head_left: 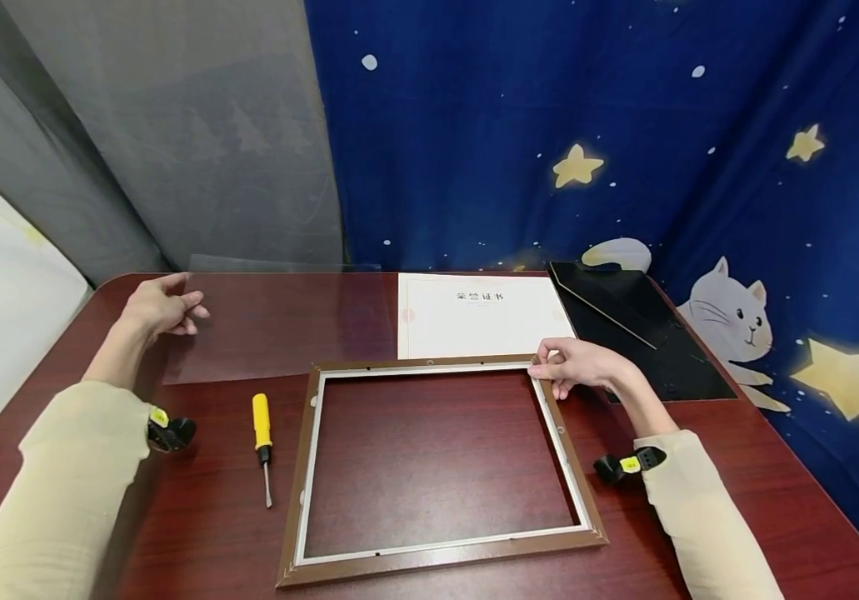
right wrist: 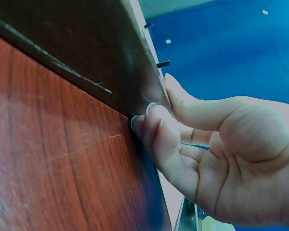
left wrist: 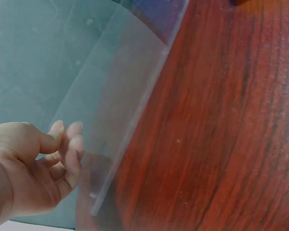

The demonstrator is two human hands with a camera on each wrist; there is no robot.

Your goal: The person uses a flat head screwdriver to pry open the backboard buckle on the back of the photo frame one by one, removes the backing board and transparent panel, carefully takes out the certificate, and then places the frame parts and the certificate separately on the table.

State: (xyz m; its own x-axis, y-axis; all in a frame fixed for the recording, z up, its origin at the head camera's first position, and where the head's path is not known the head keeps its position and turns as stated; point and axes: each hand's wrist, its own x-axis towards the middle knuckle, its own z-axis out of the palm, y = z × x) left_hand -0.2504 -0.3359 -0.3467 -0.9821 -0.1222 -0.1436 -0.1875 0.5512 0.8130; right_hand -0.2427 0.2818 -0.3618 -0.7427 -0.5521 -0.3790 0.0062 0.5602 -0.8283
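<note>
A clear, thin sheet point(head_left: 287, 325) slants over the far left of the table, and my left hand point(head_left: 162, 307) pinches its left edge between thumb and fingers. The left wrist view shows the straight lower edge of the sheet point(left wrist: 135, 120) above the wood. My right hand point(head_left: 575, 365) grips the far right corner of a brown picture frame point(head_left: 444, 554) with a white inner lip. In the right wrist view, the thumb is on the upper side of the frame point(right wrist: 96, 48) and the fingers curl under its outer edge. Small dark tabs stand along the lip.
A yellow-handled screwdriver point(head_left: 261, 425) lies left of the frame. Behind the frame is a white printed certificate point(head_left: 485, 321). A black backing board point(head_left: 669, 358) lies at the far right. Curtains point(head_left: 474, 125) hang behind the table point(head_left: 204, 517).
</note>
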